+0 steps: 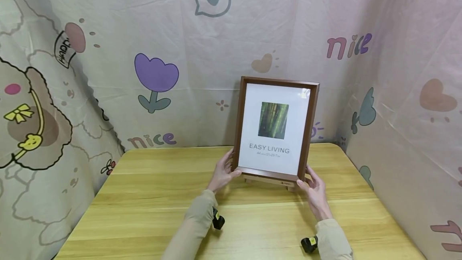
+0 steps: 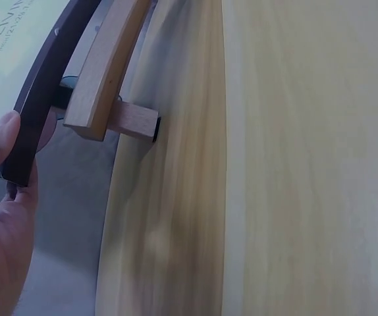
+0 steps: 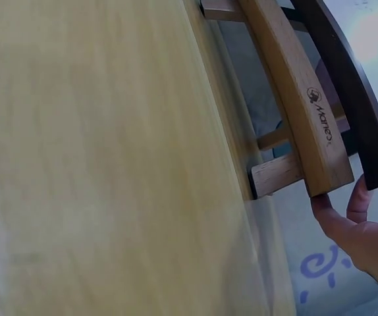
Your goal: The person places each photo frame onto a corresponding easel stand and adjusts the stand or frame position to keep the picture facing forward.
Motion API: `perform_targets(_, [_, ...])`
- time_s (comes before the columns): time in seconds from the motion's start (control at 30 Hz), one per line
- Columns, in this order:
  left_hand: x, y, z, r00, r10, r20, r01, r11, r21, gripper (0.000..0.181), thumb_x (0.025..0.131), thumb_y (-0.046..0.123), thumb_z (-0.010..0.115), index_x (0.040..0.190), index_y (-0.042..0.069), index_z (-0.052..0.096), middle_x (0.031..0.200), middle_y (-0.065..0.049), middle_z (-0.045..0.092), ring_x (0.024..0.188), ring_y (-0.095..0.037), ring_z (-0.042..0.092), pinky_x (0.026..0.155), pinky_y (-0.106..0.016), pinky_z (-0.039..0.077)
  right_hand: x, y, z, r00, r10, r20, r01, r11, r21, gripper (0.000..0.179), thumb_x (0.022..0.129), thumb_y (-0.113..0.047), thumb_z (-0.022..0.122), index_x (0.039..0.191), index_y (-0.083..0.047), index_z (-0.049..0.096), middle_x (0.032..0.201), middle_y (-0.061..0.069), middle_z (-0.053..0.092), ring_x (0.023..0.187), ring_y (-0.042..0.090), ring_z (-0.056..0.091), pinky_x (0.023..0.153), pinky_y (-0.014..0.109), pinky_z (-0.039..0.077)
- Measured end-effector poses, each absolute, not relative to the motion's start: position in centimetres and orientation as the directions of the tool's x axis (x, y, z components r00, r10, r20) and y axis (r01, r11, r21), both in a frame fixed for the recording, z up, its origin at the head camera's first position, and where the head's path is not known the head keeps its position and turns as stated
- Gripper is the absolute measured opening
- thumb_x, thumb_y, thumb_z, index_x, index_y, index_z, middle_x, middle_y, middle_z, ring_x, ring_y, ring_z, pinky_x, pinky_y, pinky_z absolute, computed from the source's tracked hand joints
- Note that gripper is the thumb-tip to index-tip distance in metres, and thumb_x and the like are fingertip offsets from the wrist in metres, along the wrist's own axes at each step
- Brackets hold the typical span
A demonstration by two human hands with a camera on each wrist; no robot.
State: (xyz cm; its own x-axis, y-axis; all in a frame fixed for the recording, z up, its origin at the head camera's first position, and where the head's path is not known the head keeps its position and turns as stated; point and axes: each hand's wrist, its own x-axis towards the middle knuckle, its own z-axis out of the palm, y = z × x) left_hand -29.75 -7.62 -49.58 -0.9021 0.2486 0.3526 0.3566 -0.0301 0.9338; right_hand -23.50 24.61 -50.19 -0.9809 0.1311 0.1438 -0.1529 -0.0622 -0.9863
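Note:
A brown picture frame (image 1: 274,159) with a white "EASY LIVING" insert and a small bamboo picture leans slightly in front of a wooden tabletop easel (image 1: 268,180). My left hand (image 1: 221,173) pinches its lower left corner, thumb on the front and fingers behind. At the lower right corner my right hand (image 1: 315,191) grips it the same way. Both wrist views show a gap between the frame's dark bottom edge (image 2: 49,69) and the easel's ledge (image 2: 103,72). One right fingertip touches the end of that ledge (image 3: 314,125). Most of the easel is hidden behind the frame.
The easel's feet (image 3: 276,176) stand on a light wooden table (image 1: 144,196) near its back edge. Printed cloth (image 1: 216,51) hangs behind and along both sides. A small black camera is strapped to each wrist.

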Motion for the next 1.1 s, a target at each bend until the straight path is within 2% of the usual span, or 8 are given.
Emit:
perform_targets(0.17, [-30.0, -7.2, -49.8, -0.900, 0.256, 0.353, 0.358, -0.026, 0.933, 0.090, 0.081, -0.017, 0.068, 0.159, 0.003, 0.025, 0.156, -0.027, 0.040, 0.138, -0.047, 0.047, 0.117, -0.054, 0.041, -23.5, 24.7, -50.3, -0.981, 0.139, 0.134, -0.145, -0.078, -0.986, 0.077, 0.092, 0.011, 0.058, 0.159, -0.002, 0.022, 0.126, -0.005, 0.045, 0.104, 0.002, 0.057, 0.088, 0.013, 0.054])
perform_targets(0.5, [-30.3, -6.6, -50.1, -0.905, 0.265, 0.332, 0.334, -0.042, 0.942, 0.091, 0.081, -0.017, 0.066, 0.159, 0.002, 0.023, 0.159, -0.029, 0.034, 0.141, -0.048, 0.042, 0.121, -0.055, 0.034, -23.8, 24.9, -51.0, -0.981, 0.146, 0.130, -0.147, -0.112, -0.983, 0.078, 0.092, 0.011, 0.058, 0.159, -0.002, 0.020, 0.120, -0.009, 0.048, 0.104, 0.002, 0.056, 0.087, 0.012, 0.053])
perform_targets(0.8, [-30.6, -6.4, -50.6, -0.927, 0.247, 0.282, 0.286, -0.022, 0.958, 0.092, 0.082, -0.014, 0.067, 0.160, 0.005, 0.022, 0.160, -0.027, 0.032, 0.148, -0.046, 0.033, 0.126, -0.056, 0.023, -24.1, 24.9, -50.6, -0.988, 0.145, 0.047, -0.054, -0.048, -0.997, 0.076, 0.096, 0.009, 0.053, 0.161, -0.009, 0.019, 0.130, -0.004, 0.041, 0.108, -0.002, 0.054, 0.089, 0.011, 0.052])
perform_targets(0.93, [-30.7, -6.4, -50.7, -0.938, 0.244, 0.246, 0.256, 0.007, 0.967, 0.088, 0.084, -0.009, 0.070, 0.158, 0.002, 0.024, 0.160, -0.028, 0.031, 0.149, -0.047, 0.030, 0.126, -0.057, 0.023, -24.0, 24.9, -50.4, -0.991, 0.134, 0.028, -0.036, -0.062, -0.997, 0.072, 0.097, 0.008, 0.053, 0.160, -0.006, 0.021, 0.127, -0.005, 0.043, 0.108, -0.001, 0.053, 0.089, 0.011, 0.051])
perform_targets(1.1, [-30.8, -6.5, -51.3, -0.948, 0.257, 0.189, 0.200, 0.018, 0.980, 0.073, 0.090, -0.002, 0.068, 0.152, -0.009, 0.029, 0.153, -0.033, 0.040, 0.145, -0.048, 0.036, 0.124, -0.056, 0.028, -24.0, 24.8, -50.1, -0.994, 0.112, -0.009, 0.006, -0.031, -1.000, 0.066, 0.098, 0.005, 0.053, 0.157, 0.003, 0.024, 0.127, -0.002, 0.047, 0.103, -0.001, 0.054, 0.088, 0.011, 0.052])
